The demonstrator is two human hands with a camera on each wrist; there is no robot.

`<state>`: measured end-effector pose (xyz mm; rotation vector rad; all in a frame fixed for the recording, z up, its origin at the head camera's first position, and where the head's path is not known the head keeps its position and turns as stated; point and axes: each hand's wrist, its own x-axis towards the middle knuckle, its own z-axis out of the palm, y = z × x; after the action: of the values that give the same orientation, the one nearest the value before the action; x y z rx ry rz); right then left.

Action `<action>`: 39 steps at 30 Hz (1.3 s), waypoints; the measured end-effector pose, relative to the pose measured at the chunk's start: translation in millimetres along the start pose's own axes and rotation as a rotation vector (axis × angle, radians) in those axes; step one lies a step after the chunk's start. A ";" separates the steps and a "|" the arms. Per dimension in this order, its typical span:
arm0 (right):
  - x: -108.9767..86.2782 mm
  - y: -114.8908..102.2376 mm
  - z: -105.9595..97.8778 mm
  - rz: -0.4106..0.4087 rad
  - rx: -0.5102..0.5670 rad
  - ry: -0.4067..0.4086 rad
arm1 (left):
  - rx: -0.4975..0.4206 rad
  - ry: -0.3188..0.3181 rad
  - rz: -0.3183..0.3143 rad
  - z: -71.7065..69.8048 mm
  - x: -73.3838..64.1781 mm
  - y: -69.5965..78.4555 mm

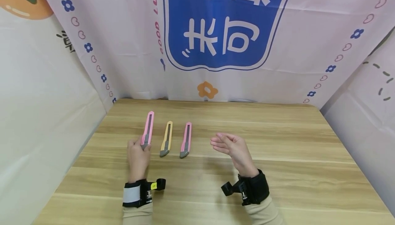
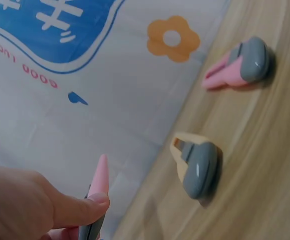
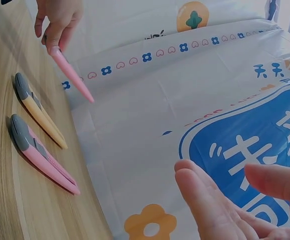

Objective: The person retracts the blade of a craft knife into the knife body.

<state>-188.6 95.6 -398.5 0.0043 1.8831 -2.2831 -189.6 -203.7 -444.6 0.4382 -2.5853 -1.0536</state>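
My left hand (image 1: pixel 138 158) grips a pink box cutter (image 1: pixel 148 125) by its grey end, thumb and fingers pinching it. In the right wrist view that pink cutter (image 3: pixel 73 77) is held off the tabletop, its pink tip slanting away from the hand. To its right on the table lie a yellow box cutter (image 1: pixel 167 139) and a second pink box cutter (image 1: pixel 186 140), side by side, grey ends toward me. My right hand (image 1: pixel 236 151) hovers over the table right of them, fingers extended, thumb apart from them, holding nothing.
The wood-grain table (image 1: pixel 277 132) has a printed cloth (image 1: pixel 129 47) hanging behind its back edge, with white sheeting (image 1: pixel 37 98) on the left side. Each wrist wears a black strap with a small camera (image 1: pixel 226 188).
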 end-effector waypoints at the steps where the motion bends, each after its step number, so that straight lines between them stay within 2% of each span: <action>1: -0.1 0.3 -0.3 0.001 0.002 0.001 | 0.010 -0.008 -0.002 0.3 0.4 -1.7; 11: -0.4 1.3 -4.8 -0.006 0.011 -0.001 | 0.148 -0.071 -0.018 3.9 11.6 -13.6; 16: 0.1 0.0 -4.9 0.000 0.016 0.001 | 0.194 -0.083 -0.049 5.1 18.1 -20.1; 21: -0.3 -2.0 -3.8 0.007 0.001 -0.008 | 0.231 -0.100 -0.055 5.3 22.0 -26.7; 28: -0.7 -3.2 -4.2 0.011 -0.008 -0.009 | 0.248 -0.137 -0.065 3.7 23.7 -33.3; 39: -0.4 -1.7 -5.0 0.011 -0.003 -0.015 | 0.226 -0.179 -0.137 4.6 24.5 -32.9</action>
<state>-189.0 100.9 -397.7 -0.0018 1.8740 -2.2670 -208.3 -232.9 -466.9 0.6085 -2.8851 -0.8808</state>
